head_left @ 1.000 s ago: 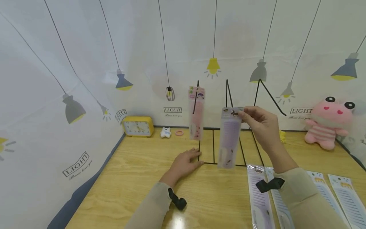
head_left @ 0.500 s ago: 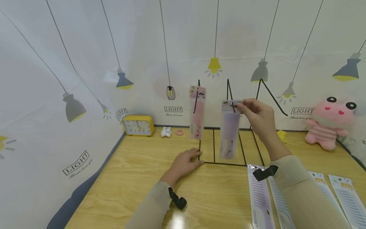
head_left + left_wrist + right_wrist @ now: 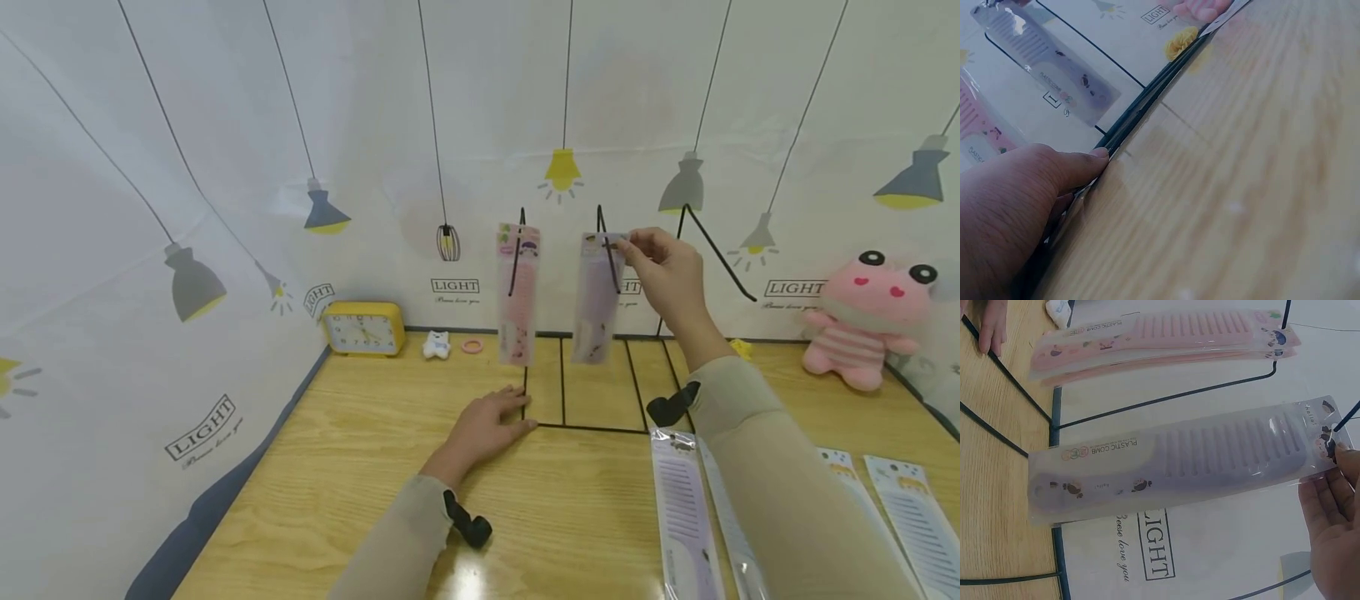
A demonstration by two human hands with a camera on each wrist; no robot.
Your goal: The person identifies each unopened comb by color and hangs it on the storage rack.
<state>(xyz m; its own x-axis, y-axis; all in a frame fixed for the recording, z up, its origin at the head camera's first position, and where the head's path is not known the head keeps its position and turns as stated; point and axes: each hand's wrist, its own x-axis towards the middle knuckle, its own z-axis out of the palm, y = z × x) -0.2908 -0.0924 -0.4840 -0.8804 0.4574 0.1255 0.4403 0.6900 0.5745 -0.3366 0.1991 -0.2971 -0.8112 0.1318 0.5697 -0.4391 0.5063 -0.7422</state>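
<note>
Care at the hang hole matters most here: the right hand (image 3: 663,271) pinches the top corner of the purple comb pack (image 3: 595,300) between thumb and fingertips, right at the tip of the middle hook (image 3: 606,242) of the black wire rack (image 3: 592,392). I would keep the pack hanging plumb and slide the hole fully along the wire before letting go. At nine o'clock of it the pink comb pack (image 3: 517,296) already hangs. The left hand (image 3: 487,425), fingers flat, presses the rack's base corner to the tabletop (image 3: 360,467).
</note>
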